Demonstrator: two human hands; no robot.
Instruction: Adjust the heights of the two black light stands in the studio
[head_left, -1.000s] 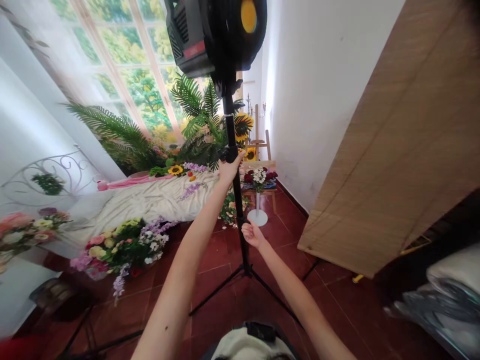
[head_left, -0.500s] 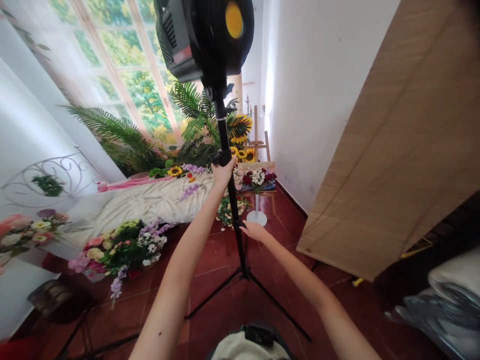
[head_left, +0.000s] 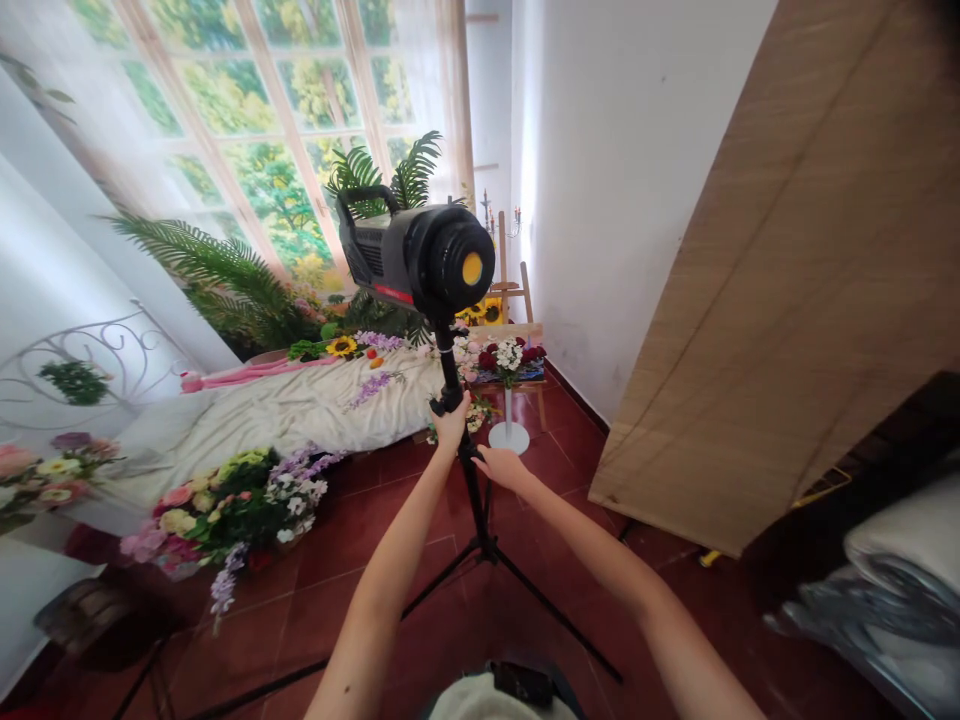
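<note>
A black studio light (head_left: pixel 420 255) with a yellow disc on its front sits on top of a black light stand (head_left: pixel 475 505). My left hand (head_left: pixel 451 425) is wrapped round the stand's upper pole, just under a clamp collar. Lower down, my right hand (head_left: pixel 501 467) is closed at a second collar, its fingers on the knob there; the knob is mostly hidden. The two hands are close together, left above right. The stand's legs are spread on the red tiled floor (head_left: pixel 360 540).
Left is a bed with a cream cover (head_left: pixel 247 410), fronted by flower bunches (head_left: pixel 217 500). Behind the stand are a white-based flower holder (head_left: pixel 509 437) and a wooden easel (head_left: pixel 504 260). A bamboo blind (head_left: pixel 720 330) hangs right, near wrapped bundles (head_left: pixel 892 600). Another stand's leg (head_left: pixel 262 690) crosses the lower-left floor.
The light and upper pole have come down a long way, my left hand lowering with them. The right hand stays at the lower collar. The pole now shows shorter between the hands.
</note>
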